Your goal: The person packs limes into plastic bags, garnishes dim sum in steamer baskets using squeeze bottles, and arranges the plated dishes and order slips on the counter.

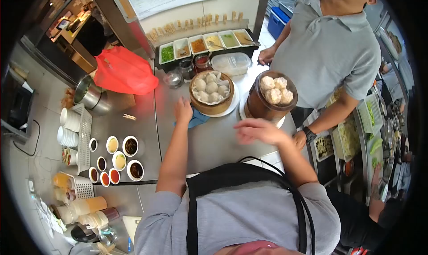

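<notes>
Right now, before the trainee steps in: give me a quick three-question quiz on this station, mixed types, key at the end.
1. How many dumplings show in the steamer nearer the co-worker?
2. What color is the cloth beside the left hand?
3. True or false: the other steamer stands on a white plate.

Key: 1. Four. 2. Blue. 3. True.
</notes>
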